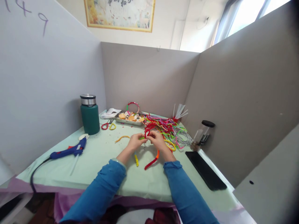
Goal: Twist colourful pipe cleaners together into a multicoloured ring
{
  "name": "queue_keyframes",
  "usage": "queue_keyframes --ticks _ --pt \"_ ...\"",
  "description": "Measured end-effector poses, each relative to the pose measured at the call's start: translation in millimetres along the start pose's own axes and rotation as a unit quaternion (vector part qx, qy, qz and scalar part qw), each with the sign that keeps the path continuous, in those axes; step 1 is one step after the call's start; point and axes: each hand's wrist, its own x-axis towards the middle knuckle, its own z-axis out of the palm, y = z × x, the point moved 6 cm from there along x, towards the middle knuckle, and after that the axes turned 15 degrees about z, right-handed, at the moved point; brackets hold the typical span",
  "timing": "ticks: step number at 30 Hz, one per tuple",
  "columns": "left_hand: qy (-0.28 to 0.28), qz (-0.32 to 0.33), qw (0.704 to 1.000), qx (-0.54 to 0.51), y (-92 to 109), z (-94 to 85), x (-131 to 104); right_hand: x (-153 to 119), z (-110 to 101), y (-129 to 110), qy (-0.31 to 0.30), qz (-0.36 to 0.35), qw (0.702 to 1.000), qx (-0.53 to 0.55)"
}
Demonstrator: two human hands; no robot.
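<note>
My left hand (135, 142) and my right hand (157, 140) meet over the middle of the table, fingertips nearly touching. Between them is a red fuzzy pipe cleaner (147, 133), pinched by the fingers of both hands, with a bit of green beside the left fingertips. Below the hands lie a yellow coiled piece (136, 160) and a red and orange coiled piece (151, 163). An orange pipe cleaner (122, 137) rests left of my left hand. Behind my right hand spreads a heap of colourful pipe cleaners (171, 127).
A green bottle (90, 119), blue glue gun (68, 152) and scissors (108, 125) are on the left. At the back sits a metal tray (131, 122) with a beaded-looking ring above. A black phone-like slab (205, 170) and clear jar (203, 133) are right. Partitions surround the table.
</note>
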Motion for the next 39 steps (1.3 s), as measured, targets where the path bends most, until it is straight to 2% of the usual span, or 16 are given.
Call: queue_keyframes --ticks 8,20,23,26,30,34,39 --pt "-0.011 0.028 0.996 0.078 10 -2.9 1 0 2 4 -0.031 0.027 0.997 0.058" --pt "-0.005 0.019 0.998 0.065 16 -4.1 0 0 4 8 -0.052 0.08 0.99 0.1" --pt "-0.002 0.019 0.999 0.041 15 -4.5 0 0 1 12 -0.043 0.125 0.981 0.144" --pt "0.008 0.015 1.0 0.016 13 -6.1 1 -2 -1 23 -0.031 0.204 0.961 0.183" --pt "0.019 -0.002 0.999 -0.039 17 -7.0 2 -5 9 34 -0.097 0.279 0.932 0.212" --pt "-0.013 -0.028 0.995 -0.095 24 -1.9 -1 -5 16 32 -0.155 0.271 0.916 0.251" --pt "-0.035 -0.02 0.996 -0.079 29 -1.0 -2 -2 7 26 -0.12 0.236 0.93 0.256"
